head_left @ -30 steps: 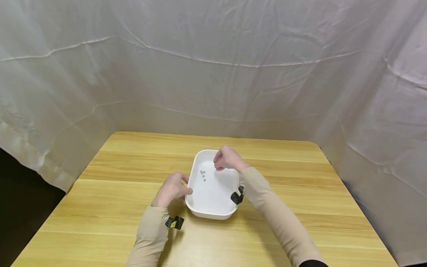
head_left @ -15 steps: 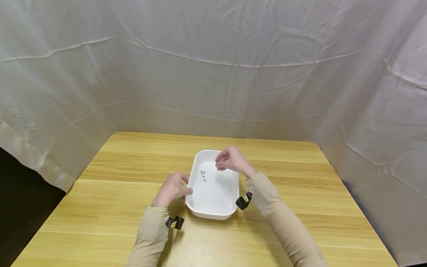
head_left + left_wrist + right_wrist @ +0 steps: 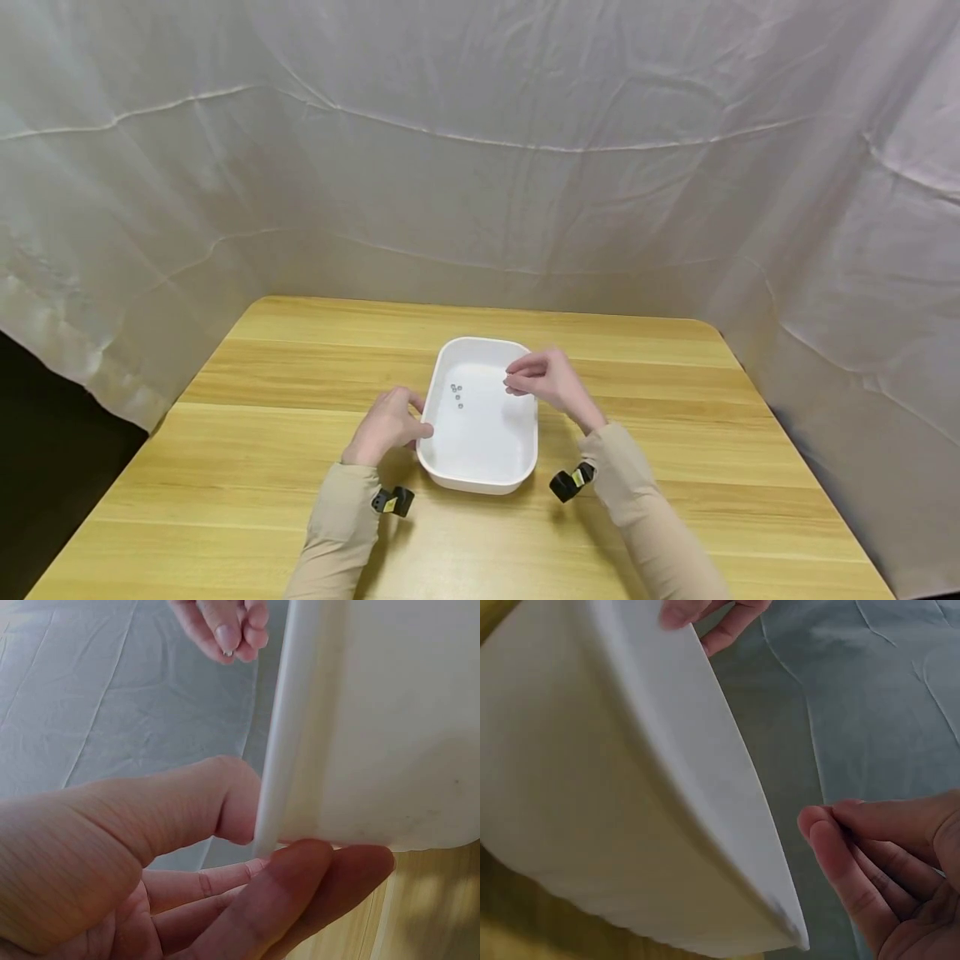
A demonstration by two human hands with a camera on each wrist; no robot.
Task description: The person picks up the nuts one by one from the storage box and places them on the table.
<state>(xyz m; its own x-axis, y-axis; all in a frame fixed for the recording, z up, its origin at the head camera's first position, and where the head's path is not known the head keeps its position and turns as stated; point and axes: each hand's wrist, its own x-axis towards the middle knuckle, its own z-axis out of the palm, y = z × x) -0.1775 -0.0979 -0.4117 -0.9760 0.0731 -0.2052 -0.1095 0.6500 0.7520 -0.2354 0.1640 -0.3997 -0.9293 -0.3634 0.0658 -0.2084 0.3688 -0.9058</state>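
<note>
A white rectangular tray (image 3: 480,450) with rounded corners stands on the table. Several small silvery pieces (image 3: 457,397), too tiny to identify surely, lie inside it left of centre. My left hand (image 3: 384,427) grips the tray's left side, its thumb over the rim and fingers against the outside, as the left wrist view shows. My right hand (image 3: 551,383) is raised over the tray's right rim, thumb and index finger pinched together. In the left wrist view a tiny light piece (image 3: 227,653) peeks out at those fingertips; the right wrist view hides it.
The wooden table (image 3: 300,358) extends on all sides of the tray. Pale cloth (image 3: 480,167) hangs behind and beside it. Each wrist wears a black camera, one at the left sleeve (image 3: 330,508) and one at the right sleeve (image 3: 630,483).
My right hand has moved to the right and toward me, from over the tray's middle to its right rim, still pinched. The left hand and tray have not moved.
</note>
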